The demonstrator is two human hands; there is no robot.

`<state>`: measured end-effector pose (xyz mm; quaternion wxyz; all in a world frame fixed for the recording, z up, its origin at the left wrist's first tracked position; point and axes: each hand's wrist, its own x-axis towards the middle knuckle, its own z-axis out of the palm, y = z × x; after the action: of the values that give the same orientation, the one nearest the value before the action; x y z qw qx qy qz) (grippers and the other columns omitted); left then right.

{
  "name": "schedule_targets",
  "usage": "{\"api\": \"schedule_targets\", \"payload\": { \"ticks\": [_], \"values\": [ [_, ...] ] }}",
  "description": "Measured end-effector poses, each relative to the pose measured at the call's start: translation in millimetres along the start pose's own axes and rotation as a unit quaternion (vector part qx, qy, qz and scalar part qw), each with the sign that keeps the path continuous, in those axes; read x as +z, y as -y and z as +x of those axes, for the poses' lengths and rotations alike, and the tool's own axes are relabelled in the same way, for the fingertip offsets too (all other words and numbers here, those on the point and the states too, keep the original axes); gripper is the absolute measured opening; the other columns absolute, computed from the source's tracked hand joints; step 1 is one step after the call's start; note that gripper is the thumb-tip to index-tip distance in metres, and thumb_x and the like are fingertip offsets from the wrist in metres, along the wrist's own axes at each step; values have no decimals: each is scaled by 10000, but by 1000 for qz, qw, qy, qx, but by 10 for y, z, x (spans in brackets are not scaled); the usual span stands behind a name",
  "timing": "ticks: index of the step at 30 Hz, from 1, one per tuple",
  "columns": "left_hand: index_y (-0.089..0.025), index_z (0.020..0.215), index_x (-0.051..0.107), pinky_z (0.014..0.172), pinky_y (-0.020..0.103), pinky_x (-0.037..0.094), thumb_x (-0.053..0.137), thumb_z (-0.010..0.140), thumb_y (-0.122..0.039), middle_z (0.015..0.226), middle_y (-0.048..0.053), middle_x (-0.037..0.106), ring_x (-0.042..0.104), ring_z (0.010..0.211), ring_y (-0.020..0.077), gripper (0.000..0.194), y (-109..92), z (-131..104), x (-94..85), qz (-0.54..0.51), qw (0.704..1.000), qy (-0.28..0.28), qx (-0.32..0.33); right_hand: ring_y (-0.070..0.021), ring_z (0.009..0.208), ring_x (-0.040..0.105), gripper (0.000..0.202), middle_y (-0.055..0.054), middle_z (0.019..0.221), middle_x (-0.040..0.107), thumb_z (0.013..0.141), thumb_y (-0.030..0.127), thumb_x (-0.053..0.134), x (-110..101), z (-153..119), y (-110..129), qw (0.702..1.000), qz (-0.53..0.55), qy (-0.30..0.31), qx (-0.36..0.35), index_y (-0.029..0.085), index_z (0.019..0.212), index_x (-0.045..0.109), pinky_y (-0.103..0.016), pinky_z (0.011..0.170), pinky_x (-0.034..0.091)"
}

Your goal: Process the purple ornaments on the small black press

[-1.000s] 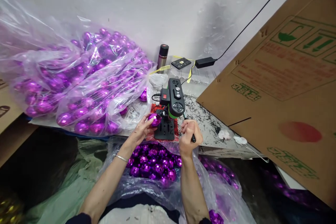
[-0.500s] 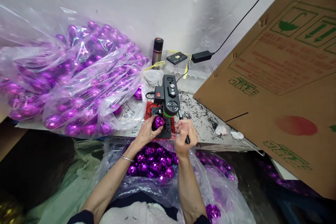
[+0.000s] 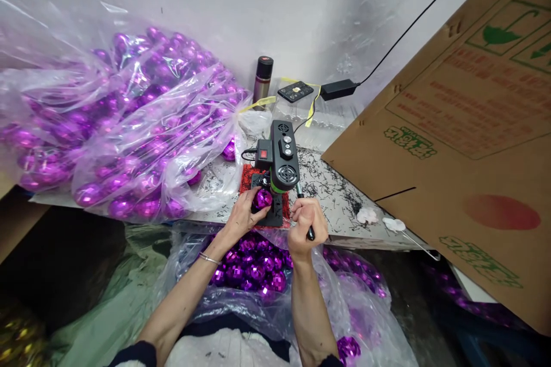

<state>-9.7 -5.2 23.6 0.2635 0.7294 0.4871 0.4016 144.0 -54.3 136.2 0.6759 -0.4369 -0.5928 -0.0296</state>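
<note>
While the half-curled left hand (image 3: 243,217) holds a ball (image 3: 263,199), maybe lining it up, the right fist (image 3: 307,223) grips a handle (image 3: 310,234) likely needing a pull.

White table (image 3: 338,227), machine (image 3: 284,149) on red mat (image 3: 247,174), scraps (image 3: 353,205)

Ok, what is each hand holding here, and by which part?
The left hand holds a purple ball by its sides, between thumb and fingers; the right hand grips a metal lever by its black handle.

A cardboard carton (image 3: 451,183) bears a green umbrella sign (image 3: 500,35) and 1 cut-off downward arrow (image 3: 541,53); its red lettering (image 3: 477,117) and green lettering (image 3: 411,142) are illegible.
</note>
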Motion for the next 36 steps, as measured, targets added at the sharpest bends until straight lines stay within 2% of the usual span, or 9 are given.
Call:
{"api": "schedule_targets", "payload": {
  "ticks": [5,9,13,17,22,27,32,36],
  "values": [
    [-211,1486,579,1112,508,607,816,971,-408,1351,162,770,760,1273,341,600,38,6,37,-23,1000,-2,-5,-145,643,606,402,28,651,552,1113,212,475,-3,-5,5,1000,-15,0,5,247,715,512,-313,610,455],
    [-198,1461,562,1135,503,592,783,982,-456,1384,174,763,763,1266,325,587,87,42,12,-113,991,7,-76,-138,637,600,403,22,663,577,1111,197,480,1,9,21,1000,-3,2,7,243,713,520,-301,595,451],
    [-200,1478,567,1171,455,571,701,1015,-486,1389,142,784,752,1305,287,561,135,103,-95,-224,962,48,-151,-139,624,596,412,27,638,560,1109,196,483,17,22,37,1000,-5,-5,3,244,701,517,-302,584,452],
    [-199,1496,598,1194,468,557,739,978,-500,1408,135,785,737,1338,308,616,110,131,-173,-226,957,60,-170,-139,646,607,399,25,657,575,1105,167,476,22,15,35,1000,1,-8,0,244,716,528,-304,598,457],
    [-210,1503,592,1132,477,596,762,984,-509,1352,119,803,771,1250,313,623,35,98,-173,-160,976,75,-125,-143,664,613,369,21,681,585,1098,150,487,8,2,13,1000,1,2,-6,245,746,546,-311,610,458],
    [-211,1461,596,1123,495,597,805,977,-439,1373,140,780,761,1265,326,575,66,55,-80,-58,997,40,-45,-125,662,612,360,29,697,596,1101,154,487,7,9,11,1000,0,2,-6,238,755,536,-290,610,450],
    [-197,1425,615,1084,517,607,846,955,-434,1337,161,774,757,1244,351,575,49,37,50,2,999,16,30,-133,651,595,360,25,690,582,1110,183,471,3,1,9,1000,-19,6,-5,241,762,546,-303,610,448],
    [-210,1424,629,1090,527,602,850,949,-488,1358,156,767,748,1258,353,593,43,27,166,-3,999,-3,46,-130,662,600,349,26,705,591,1104,169,475,0,-7,5,1000,-8,7,0,239,771,552,-296,622,450]
  ]
}}
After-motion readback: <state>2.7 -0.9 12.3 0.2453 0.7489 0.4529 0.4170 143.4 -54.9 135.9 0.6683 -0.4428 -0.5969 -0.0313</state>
